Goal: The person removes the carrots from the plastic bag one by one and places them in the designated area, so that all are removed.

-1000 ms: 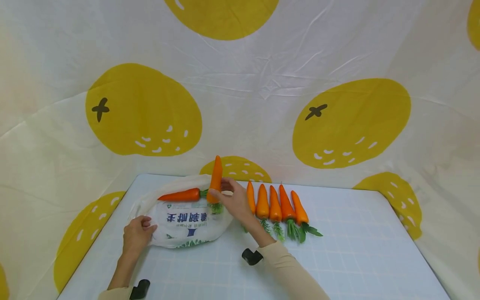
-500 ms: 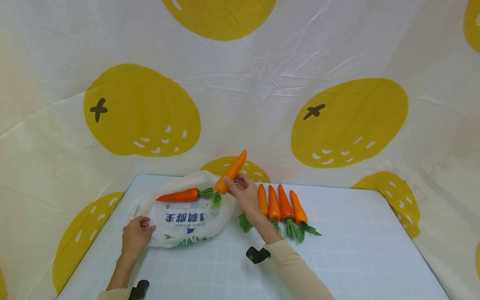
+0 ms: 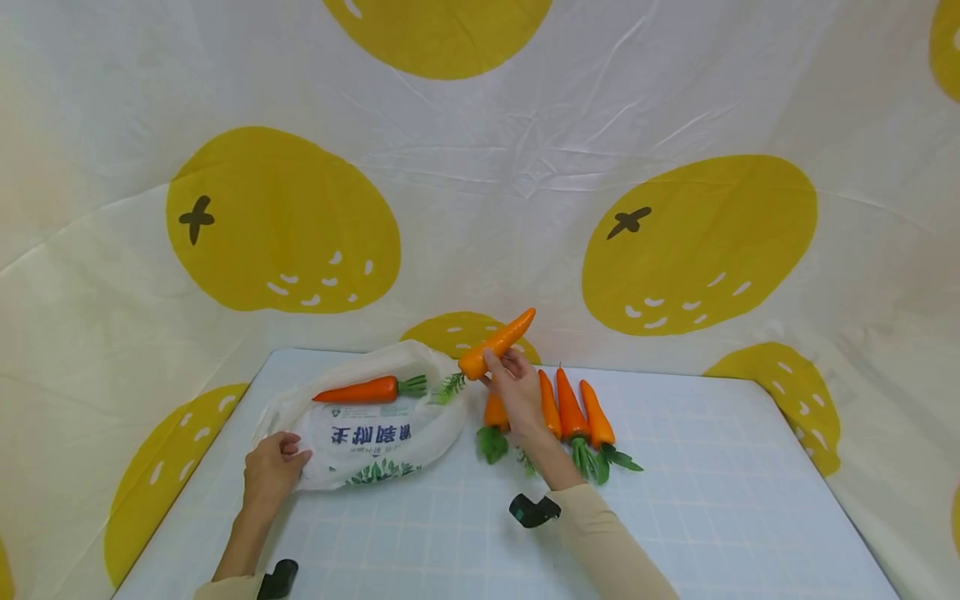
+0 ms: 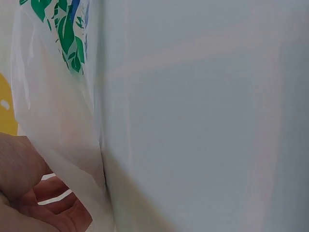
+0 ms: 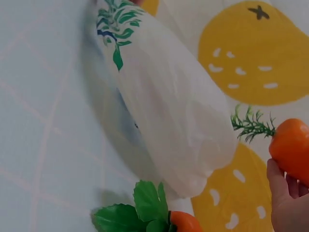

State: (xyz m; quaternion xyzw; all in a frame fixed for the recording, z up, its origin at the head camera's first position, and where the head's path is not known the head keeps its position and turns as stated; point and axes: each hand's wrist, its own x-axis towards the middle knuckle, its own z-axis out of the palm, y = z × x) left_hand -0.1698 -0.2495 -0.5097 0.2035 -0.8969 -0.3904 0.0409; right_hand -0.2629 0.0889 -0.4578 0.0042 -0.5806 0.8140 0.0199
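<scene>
Right hand (image 3: 521,396) pinches a raised carrot (image 3: 495,346) mid-frame; I see it has swung right, leaving the carrot, I judge, outside the bag (image 3: 435,429). Left hand (image 3: 273,471), lower left, pinches the bag's edge; another carrot (image 3: 360,390) lies within.

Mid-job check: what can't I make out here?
Head view: fine print on the bag, too small.
Head view: most of one row carrot, hidden behind the right hand.
Right wrist view: tip of the held carrot, cut off by right edge.
Left wrist view: finger ends of left hand, behind bag.
</scene>
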